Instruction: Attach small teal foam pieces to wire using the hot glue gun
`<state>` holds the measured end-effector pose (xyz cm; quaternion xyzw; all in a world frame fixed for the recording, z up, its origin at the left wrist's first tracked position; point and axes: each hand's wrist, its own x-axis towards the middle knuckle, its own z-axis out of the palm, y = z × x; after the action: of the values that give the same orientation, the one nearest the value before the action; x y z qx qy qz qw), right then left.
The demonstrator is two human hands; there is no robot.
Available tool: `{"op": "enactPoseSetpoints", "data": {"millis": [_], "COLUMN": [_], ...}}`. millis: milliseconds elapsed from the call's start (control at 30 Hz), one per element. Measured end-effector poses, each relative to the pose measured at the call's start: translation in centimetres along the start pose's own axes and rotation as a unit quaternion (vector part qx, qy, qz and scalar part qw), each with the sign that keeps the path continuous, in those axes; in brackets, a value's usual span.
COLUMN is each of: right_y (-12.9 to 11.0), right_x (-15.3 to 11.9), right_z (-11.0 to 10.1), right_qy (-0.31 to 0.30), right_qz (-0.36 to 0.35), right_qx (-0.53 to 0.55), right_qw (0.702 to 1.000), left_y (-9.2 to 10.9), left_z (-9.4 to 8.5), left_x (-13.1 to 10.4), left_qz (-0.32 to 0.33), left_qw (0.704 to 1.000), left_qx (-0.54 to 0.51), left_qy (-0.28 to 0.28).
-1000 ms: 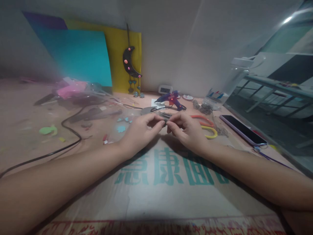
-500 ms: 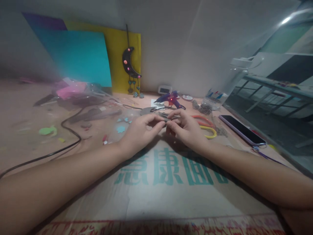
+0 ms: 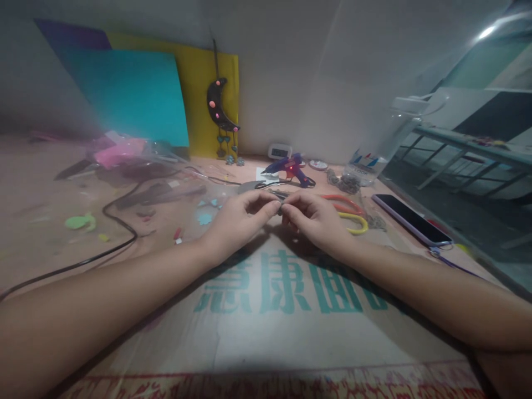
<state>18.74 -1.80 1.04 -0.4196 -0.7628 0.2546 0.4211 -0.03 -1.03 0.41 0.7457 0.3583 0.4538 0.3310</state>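
Observation:
My left hand (image 3: 245, 219) and my right hand (image 3: 311, 219) meet at their fingertips above a cardboard sheet (image 3: 266, 338) printed with green characters. Thumb and forefinger of each hand are pinched together. A tiny dark piece shows between the fingertips, mostly hidden, so its kind cannot be made out. Just behind the right hand lie scissors with an orange and a yellow handle loop (image 3: 355, 223). Left of my left hand is a small light-blue flower shape (image 3: 204, 219). Beyond the hands rests a blue glue gun (image 3: 286, 166) with a red light on.
A phone (image 3: 411, 220) lies at the right edge near a clear plastic jug (image 3: 380, 144). A black cord (image 3: 120, 219) curls across the left side. At the back, a dark crescent moon ornament (image 3: 218, 105) hangs before yellow and turquoise sheets (image 3: 137, 94). Grey twine (image 3: 348, 183) sits near the jug.
My right hand's fingers have curled lower and closer to the thumb. Both hands otherwise stay in place, still together at the fingertips. The view has shifted very slightly.

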Motion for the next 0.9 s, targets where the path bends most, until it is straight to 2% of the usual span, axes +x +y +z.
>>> {"op": "enactPoseSetpoints", "data": {"millis": [200,633,733,900], "right_y": [-0.2,0.1,0.0,0.2], "right_x": [-0.3,-0.4,-0.3,-0.4], "right_z": [-0.1,0.0,0.0,0.0], "right_qy": [0.003,-0.013,-0.007,0.001], "right_qz": [-0.037,-0.032,-0.028,-0.032], "right_qx": [-0.08,-0.07,-0.072,-0.062], "right_qw": [0.996,0.997,0.997,0.998], "left_y": [-0.1,-0.3,-0.6,-1.2], "left_z": [0.1,0.0,0.1,0.4], "left_x": [0.1,0.1,0.1,0.4], "left_qz": [-0.01,-0.001,-0.013,-0.071], "left_qw": [1.0,1.0,1.0,0.992], "left_qx": [0.006,0.022,-0.003,-0.104], "left_qy": [-0.002,0.002,0.009,0.019]}}
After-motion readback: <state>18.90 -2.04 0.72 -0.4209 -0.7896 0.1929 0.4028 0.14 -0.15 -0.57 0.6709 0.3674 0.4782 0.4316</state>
